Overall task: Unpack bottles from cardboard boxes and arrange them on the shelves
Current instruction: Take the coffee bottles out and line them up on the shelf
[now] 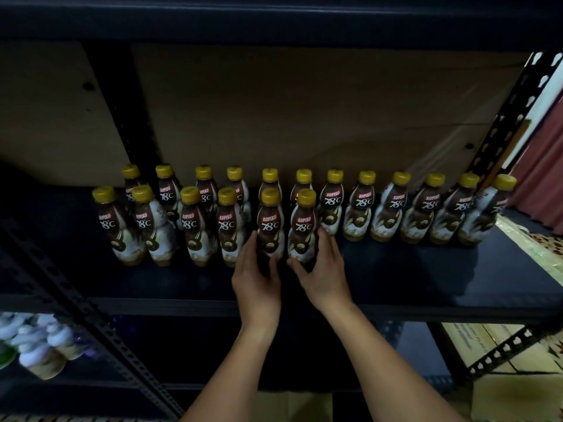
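Note:
Several Kopiko 78°C coffee bottles with yellow caps stand in two rows on a dark shelf [426,269]. My left hand [257,281] grips the base of one front-row bottle [270,222]. Beside it, my right hand [324,274] grips the base of a second front-row bottle [304,228]. Both bottles stand upright on the shelf, close together. The back row [393,205] runs on to the right as far as the shelf's post.
A perforated black upright [515,117] stands at the right and another [91,315] crosses the lower left. White-capped bottles [39,345] sit on the lower shelf at left. A cardboard box [502,354] lies on the floor at the lower right. A shelf board hangs overhead.

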`<move>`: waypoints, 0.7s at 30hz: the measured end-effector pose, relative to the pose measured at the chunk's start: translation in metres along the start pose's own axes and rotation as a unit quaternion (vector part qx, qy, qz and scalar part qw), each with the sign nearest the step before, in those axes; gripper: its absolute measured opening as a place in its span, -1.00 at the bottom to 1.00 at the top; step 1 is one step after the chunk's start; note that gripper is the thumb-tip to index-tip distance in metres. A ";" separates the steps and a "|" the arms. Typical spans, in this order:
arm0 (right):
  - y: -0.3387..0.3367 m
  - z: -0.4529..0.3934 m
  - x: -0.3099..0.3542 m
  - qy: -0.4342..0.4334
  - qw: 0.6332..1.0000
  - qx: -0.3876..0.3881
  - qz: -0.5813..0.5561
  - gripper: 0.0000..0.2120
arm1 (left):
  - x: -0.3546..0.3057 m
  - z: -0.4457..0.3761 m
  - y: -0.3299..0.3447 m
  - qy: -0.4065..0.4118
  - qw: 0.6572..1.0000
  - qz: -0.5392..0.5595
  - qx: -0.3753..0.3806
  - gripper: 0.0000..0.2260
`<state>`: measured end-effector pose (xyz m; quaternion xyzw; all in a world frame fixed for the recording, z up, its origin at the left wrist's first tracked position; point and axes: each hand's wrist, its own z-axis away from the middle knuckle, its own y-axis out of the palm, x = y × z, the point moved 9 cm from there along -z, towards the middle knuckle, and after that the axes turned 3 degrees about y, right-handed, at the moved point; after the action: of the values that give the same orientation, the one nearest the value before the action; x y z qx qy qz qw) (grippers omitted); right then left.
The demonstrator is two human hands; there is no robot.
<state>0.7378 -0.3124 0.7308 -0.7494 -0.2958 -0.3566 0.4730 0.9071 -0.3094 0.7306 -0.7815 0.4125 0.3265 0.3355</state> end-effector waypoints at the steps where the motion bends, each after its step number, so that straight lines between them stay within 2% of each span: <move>1: 0.000 0.000 0.000 -0.001 1.000 0.000 0.001 -0.19 | 0.000 0.000 0.000 0.001 1.000 -0.001 -0.001 -0.49; 21: 0.001 0.001 -0.003 0.009 1.000 -0.008 0.010 -0.25 | 0.000 0.002 -0.007 0.002 0.999 0.012 -0.032 -0.54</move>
<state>0.7368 -0.3117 0.7277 -0.7529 -0.2810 -0.3610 0.4731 0.9127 -0.3046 0.7316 -0.7875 0.4119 0.3416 0.3059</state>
